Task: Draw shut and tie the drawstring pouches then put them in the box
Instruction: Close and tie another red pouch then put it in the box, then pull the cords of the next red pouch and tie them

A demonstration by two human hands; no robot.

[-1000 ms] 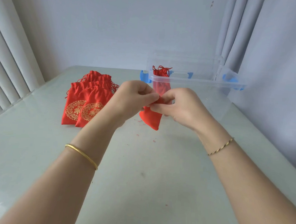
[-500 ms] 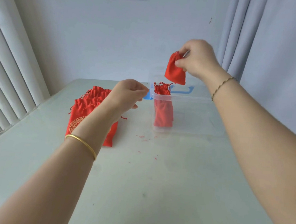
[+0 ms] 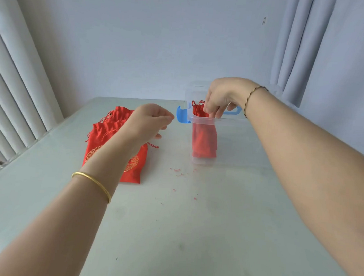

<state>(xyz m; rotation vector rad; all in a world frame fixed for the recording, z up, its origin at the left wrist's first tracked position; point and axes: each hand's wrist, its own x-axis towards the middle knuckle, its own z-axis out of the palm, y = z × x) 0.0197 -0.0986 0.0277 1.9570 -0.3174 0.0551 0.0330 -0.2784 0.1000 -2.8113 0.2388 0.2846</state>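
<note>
The right hand (image 3: 219,97) has lowered its pouch (image 3: 204,141) into the box (image 3: 229,119), its grip hidden; the left hand (image 3: 150,121) hangs loosely curled, empty.

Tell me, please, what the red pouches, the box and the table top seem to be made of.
Red pouches: soft woven cloth, perhaps satin, slightly shiny; it folds and gathers, with gold patterns.
Box: clear glossy plastic; the pouches inside show through its wall.
Table top: probably glass or a glossy coated board, pale green; it reflects light.
</note>
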